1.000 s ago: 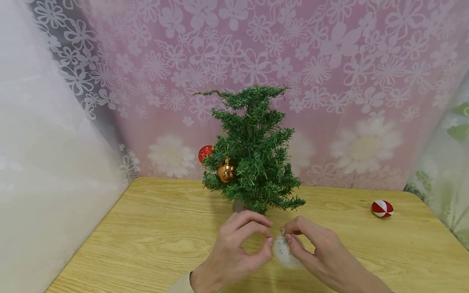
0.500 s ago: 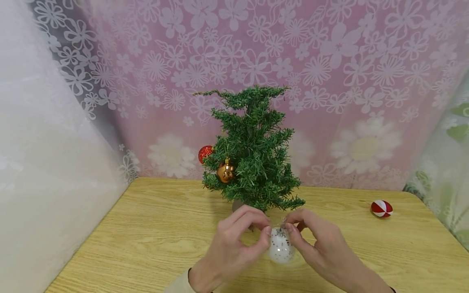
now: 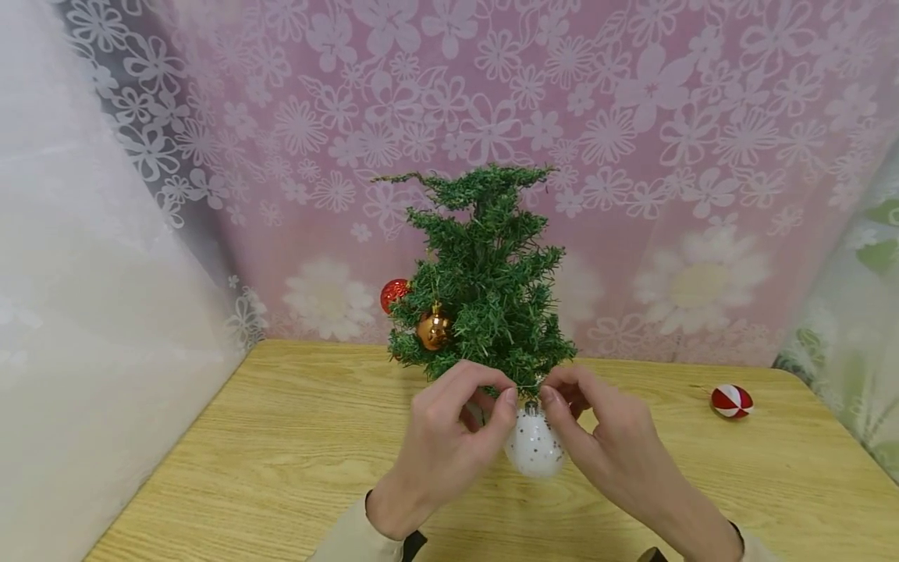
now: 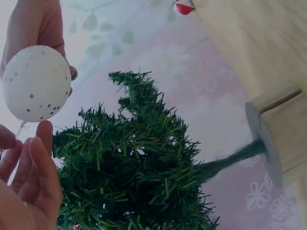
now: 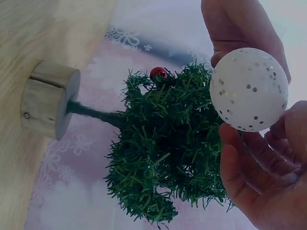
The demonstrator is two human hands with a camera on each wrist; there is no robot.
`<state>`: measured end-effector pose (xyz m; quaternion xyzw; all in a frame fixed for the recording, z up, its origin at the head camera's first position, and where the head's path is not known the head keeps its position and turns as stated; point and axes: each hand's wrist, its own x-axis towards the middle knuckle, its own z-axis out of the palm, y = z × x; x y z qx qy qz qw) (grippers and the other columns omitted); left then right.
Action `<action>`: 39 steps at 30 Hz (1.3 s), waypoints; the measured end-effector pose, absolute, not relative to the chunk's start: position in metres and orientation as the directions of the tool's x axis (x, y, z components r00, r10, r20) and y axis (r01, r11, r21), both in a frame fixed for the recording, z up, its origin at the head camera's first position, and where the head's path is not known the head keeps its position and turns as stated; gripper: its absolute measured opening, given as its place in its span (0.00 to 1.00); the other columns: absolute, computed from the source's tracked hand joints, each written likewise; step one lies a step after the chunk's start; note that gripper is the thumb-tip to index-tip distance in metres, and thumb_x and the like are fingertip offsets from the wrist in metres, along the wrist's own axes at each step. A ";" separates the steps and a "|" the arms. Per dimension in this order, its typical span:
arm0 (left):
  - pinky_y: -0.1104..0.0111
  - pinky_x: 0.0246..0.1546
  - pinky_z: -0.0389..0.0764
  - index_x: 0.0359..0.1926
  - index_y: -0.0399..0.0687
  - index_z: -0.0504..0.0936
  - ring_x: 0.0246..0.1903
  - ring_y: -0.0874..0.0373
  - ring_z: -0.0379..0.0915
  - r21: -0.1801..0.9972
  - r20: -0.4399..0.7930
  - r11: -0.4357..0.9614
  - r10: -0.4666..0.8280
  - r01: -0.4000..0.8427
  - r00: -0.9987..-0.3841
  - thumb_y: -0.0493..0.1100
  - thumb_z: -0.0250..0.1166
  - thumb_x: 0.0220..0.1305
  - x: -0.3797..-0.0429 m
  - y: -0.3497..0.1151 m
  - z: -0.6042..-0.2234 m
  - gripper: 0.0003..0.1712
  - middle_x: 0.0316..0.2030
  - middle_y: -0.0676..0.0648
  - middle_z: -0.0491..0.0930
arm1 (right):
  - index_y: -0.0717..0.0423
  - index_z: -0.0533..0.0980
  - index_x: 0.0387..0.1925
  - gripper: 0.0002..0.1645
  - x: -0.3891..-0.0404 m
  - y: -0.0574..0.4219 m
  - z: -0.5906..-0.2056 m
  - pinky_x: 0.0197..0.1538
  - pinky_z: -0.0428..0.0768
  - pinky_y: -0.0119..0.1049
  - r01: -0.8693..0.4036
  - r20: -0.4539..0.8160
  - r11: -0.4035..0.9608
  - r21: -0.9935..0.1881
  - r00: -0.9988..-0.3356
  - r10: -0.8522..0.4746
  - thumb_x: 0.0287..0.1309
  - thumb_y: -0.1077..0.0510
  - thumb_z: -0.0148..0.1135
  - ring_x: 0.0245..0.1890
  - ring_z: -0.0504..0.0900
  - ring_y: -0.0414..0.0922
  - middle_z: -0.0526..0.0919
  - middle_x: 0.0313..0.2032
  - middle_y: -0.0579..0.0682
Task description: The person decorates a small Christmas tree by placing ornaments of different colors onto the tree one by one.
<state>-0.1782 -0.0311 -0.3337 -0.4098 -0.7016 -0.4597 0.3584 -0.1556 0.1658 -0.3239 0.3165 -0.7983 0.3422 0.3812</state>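
Observation:
A white bauble (image 3: 535, 446) with silvery dots hangs by a thin hanging loop (image 3: 528, 385), just in front of the small green Christmas tree (image 3: 485, 281). My left hand (image 3: 456, 437) pinches one side of this loop between thumb and fingertips. On the other side, my right hand (image 3: 614, 429) pinches it too, close to the silver cap. Both wrist views show the round bauble (image 4: 37, 84) between the two hands, with the tree behind it. A copper-coloured bauble (image 3: 434, 331) and a red bauble (image 3: 394, 297) hang on the tree's left side.
A red-and-white bauble (image 3: 732, 400) lies at the right of the wooden table (image 3: 281, 437). In the right wrist view, the tree's round wooden base (image 5: 50, 98) stands on the tabletop. Pink floral cloth (image 3: 337, 117) hangs behind.
Both hands have moved up and toward the tree, lifting the white bauble. It now hangs upright below the fingers, and the loop is stretched between the hands.

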 end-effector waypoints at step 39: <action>0.82 0.14 0.67 0.34 0.55 0.87 0.18 0.68 0.74 -0.061 0.888 0.718 0.356 0.693 -0.291 0.43 0.66 0.62 -0.183 -0.027 -0.334 0.04 0.28 0.57 0.82 | 0.50 0.79 0.36 0.14 -0.169 0.167 -0.319 0.27 0.77 0.26 -0.680 0.673 0.610 -0.406 -0.674 -0.304 0.60 0.72 0.64 0.28 0.77 0.28 0.81 0.29 0.38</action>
